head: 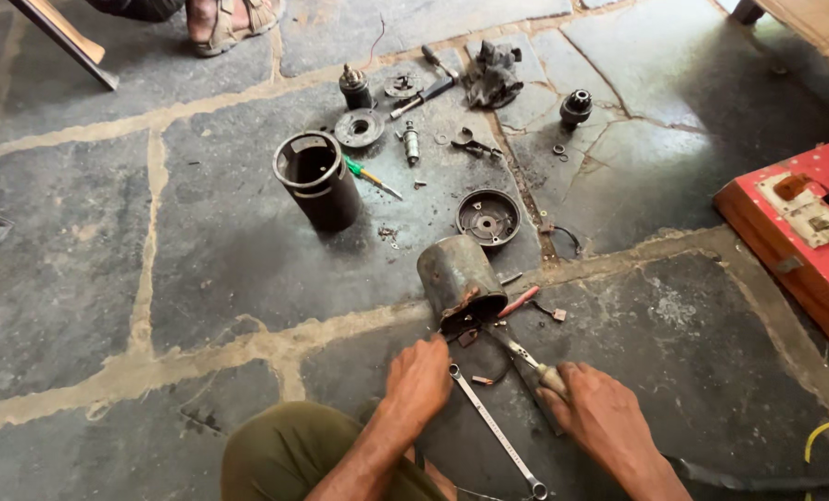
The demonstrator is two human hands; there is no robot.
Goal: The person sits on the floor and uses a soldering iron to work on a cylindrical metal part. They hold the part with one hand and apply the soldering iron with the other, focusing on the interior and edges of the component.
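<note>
Your right hand (600,408) grips a screwdriver (526,357) angled up-left into the rusty motor housing (456,274) lying just ahead; your left hand (419,380), loosely curled and holding nothing, rests nearer its open end.

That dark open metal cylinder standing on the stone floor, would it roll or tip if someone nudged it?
The dark cylinder stands upright on its end, so a nudge would probably slide it, not roll it. Its thick metal wall suggests it is heavy and stiff. Knocked onto its side, it would likely roll.

Rusty grey metal cylinder (459,278) tilted on stone floor, screwdriver (523,357) tip at its open end
</note>
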